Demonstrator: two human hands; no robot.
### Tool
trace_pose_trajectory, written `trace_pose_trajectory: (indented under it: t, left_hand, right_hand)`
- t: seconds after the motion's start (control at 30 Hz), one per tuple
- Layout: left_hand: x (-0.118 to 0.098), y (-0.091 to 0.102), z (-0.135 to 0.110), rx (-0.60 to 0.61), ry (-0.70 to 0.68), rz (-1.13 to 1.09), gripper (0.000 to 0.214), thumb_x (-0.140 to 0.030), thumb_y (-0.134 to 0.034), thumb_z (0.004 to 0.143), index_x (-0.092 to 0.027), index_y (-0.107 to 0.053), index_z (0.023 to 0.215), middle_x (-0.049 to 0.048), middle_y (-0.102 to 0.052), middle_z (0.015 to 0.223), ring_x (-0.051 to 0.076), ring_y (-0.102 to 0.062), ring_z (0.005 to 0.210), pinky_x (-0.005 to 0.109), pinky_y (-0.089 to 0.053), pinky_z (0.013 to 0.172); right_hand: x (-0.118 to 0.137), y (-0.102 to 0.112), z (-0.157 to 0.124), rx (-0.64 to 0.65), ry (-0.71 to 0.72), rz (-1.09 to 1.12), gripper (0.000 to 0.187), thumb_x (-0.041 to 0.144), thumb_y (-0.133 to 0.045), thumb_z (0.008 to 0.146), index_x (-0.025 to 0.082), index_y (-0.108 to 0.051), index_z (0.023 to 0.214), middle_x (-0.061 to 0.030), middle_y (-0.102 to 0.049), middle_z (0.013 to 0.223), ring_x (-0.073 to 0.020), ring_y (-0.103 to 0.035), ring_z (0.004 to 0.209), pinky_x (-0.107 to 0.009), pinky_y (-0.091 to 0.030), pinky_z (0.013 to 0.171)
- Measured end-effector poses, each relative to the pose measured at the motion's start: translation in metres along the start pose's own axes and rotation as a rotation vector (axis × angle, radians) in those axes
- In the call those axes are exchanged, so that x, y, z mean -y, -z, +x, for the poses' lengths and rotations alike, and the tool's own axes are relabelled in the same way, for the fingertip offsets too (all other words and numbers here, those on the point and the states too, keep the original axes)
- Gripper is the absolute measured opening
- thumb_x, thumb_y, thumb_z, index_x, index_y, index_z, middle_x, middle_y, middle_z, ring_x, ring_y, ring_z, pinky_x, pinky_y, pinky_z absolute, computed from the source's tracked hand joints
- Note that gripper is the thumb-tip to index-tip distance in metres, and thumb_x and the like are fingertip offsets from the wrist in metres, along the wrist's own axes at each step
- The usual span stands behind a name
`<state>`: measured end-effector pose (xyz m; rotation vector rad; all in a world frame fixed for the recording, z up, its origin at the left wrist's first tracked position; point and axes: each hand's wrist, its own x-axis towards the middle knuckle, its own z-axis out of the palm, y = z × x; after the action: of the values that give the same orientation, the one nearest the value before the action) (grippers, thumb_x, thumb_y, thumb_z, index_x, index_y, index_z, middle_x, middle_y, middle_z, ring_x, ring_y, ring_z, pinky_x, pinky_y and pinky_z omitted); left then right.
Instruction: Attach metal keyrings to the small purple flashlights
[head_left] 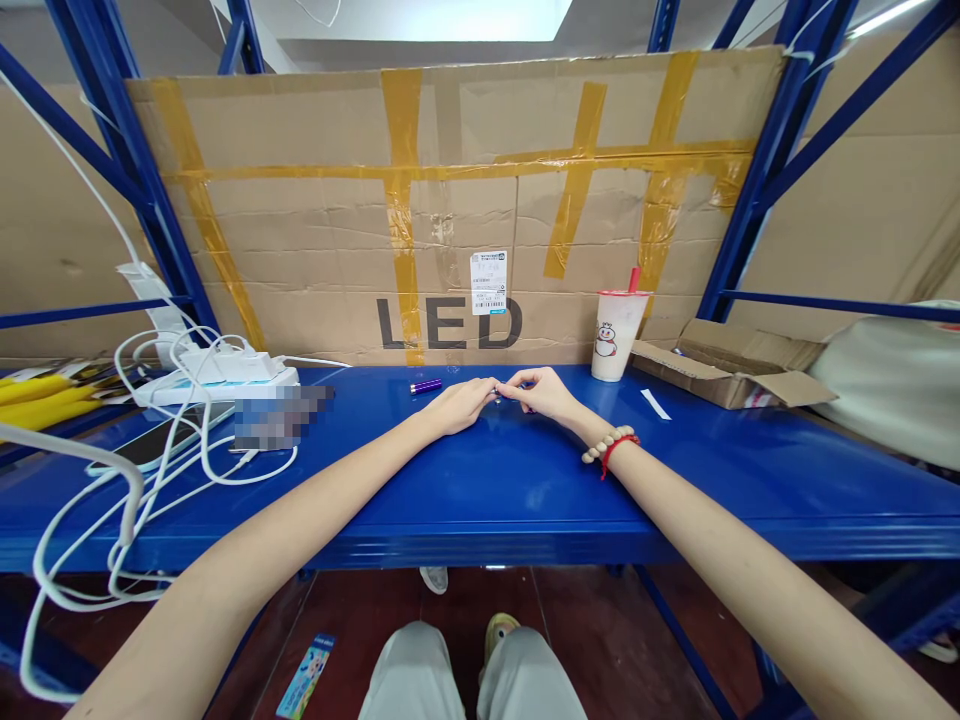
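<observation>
My left hand (461,405) lies flat on the blue shelf top (495,480), palm down, with its fingers stretched toward the right. At its fingertips, my right hand (544,393) is closed in a pinch, thumb and forefinger meeting the left fingers. Whatever the right hand grips is too small and too hidden to name. Just behind my left hand lies a short purple cylinder (426,386) with a shiny band, on its side. A beaded bracelet (609,443) and a red string circle my right wrist.
To the right stand a milky drink cup (619,338) with a red straw and an open cardboard box (731,365); a white paper strip (655,404) lies nearby. On the left are tangled white cables (202,430), a power strip (225,375) and a phone (161,440). A cardboard panel (315,240) closes the back.
</observation>
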<state>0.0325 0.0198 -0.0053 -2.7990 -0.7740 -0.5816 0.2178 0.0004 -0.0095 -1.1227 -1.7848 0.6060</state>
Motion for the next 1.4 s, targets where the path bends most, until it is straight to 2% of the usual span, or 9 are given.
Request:
trace_pose_trajectory:
  t: [0.27,0.57,1.03,1.4]
  left_hand:
    - [0.001,0.002,-0.001,0.051,0.04,-0.036,0.024,-0.029,-0.023,0.095,-0.021,-0.041,0.107,0.0042,-0.057,0.113,0.018,-0.057,0.1,0.027,-0.046,0.077]
    - [-0.004,0.006,-0.003,0.063,0.085,-0.044,0.026,-0.032,-0.021,0.095,-0.021,-0.041,0.106,0.0044,-0.059,0.11,0.019,-0.06,0.095,0.027,-0.047,0.072]
    - [-0.004,0.006,-0.002,0.093,0.109,0.03,0.026,-0.032,-0.021,0.095,-0.021,-0.041,0.106,0.0048,-0.061,0.108,0.02,-0.061,0.092,0.028,-0.047,0.068]
    - [-0.005,0.008,-0.002,0.111,0.121,0.012,0.026,-0.031,-0.022,0.094,-0.021,-0.042,0.107,0.0064,-0.062,0.108,0.021,-0.061,0.092,0.029,-0.048,0.068]
  right_hand:
    - [0.008,0.0,-0.003,0.01,-0.033,-0.01,0.048,0.058,-0.065,0.06,0.011,-0.065,0.07,0.0024,-0.048,0.04,-0.0055,-0.038,0.036,-0.02,-0.029,0.039]
    - [0.009,0.002,-0.003,0.048,-0.075,-0.007,0.049,0.06,-0.063,0.062,0.012,-0.065,0.072,0.0027,-0.047,0.04,-0.0057,-0.038,0.036,-0.019,-0.027,0.037]
    - [0.01,0.001,-0.004,0.053,-0.054,-0.068,0.048,0.059,-0.06,0.064,0.012,-0.065,0.071,0.0027,-0.048,0.039,-0.0051,-0.038,0.035,-0.018,-0.027,0.037]
    - [0.008,0.001,-0.003,0.066,-0.03,-0.073,0.048,0.061,-0.06,0.063,0.013,-0.062,0.062,0.0026,-0.048,0.038,-0.0061,-0.04,0.035,-0.02,-0.03,0.038]
